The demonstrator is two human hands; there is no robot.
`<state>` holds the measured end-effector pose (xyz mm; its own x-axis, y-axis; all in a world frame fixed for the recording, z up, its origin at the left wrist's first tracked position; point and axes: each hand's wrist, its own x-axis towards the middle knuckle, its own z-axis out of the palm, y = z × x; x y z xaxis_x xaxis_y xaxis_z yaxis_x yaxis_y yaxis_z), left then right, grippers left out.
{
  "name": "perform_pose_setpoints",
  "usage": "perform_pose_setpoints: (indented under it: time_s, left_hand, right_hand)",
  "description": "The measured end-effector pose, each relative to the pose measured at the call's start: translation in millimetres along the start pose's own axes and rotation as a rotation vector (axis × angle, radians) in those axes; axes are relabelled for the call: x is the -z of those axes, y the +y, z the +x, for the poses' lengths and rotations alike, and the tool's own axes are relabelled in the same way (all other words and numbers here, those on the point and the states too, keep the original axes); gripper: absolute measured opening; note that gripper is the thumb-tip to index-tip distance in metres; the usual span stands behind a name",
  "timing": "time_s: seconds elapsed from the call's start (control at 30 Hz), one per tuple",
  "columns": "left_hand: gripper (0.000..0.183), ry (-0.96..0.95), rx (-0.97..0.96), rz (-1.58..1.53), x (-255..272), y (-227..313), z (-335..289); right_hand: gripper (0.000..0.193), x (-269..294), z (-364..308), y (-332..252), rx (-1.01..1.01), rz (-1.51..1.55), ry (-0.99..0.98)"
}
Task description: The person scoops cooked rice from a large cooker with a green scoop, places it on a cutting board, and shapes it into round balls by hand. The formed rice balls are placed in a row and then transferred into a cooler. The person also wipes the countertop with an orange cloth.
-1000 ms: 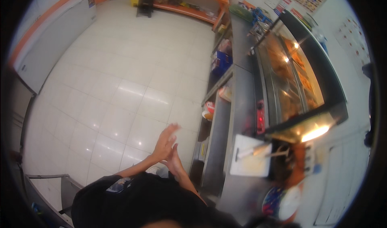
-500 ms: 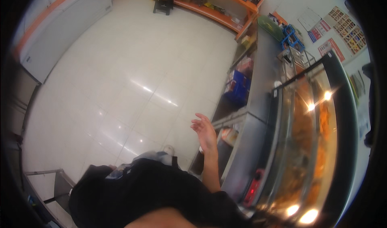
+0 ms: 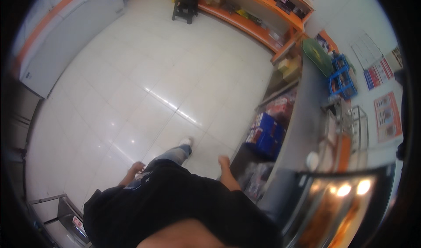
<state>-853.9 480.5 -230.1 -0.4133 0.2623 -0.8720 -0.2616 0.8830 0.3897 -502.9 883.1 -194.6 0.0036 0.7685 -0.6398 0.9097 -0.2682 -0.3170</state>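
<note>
My left hand [image 3: 137,167] hangs low beside my body, over the pale tiled floor [image 3: 118,81]. Its fingers are loosely bent and apart, and nothing shows in them. On the other side my right hand [image 3: 224,161] hangs next to the open shelves under the metal counter [image 3: 302,116]. It is smeared by motion and its fingers cannot be made out. Neither hand touches a thing that I can see. One of my shoes [image 3: 186,141] is forward on the floor.
A lit glass food display case [image 3: 337,208] stands at the near right. Blue packs [image 3: 267,134] fill a shelf beneath the counter. Farther off are an orange shelf unit [image 3: 245,20] and a black stool [image 3: 185,7]. A white chest [image 3: 72,40] lines the left side; a metal-framed stand [image 3: 61,208] is near left.
I have moved forward along the counter, so the display case has slid back toward me. My right hand has dropped from its raised, spread pose. My left hand has come into plain view.
</note>
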Motion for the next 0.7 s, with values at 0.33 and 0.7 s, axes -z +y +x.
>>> perform_pose_setpoints:
  time_s: [0.33,0.7]
  left_hand:
    - [0.032,-0.063,-0.527,0.267,-36,481,100]
    - [0.032,-0.18,-0.156,0.186,-140,723,208]
  right_hand:
    - [0.053,48,96,101,-0.575,0.56,-0.469]
    - [0.055,292,410,-192,-0.383,0.92,-0.648]
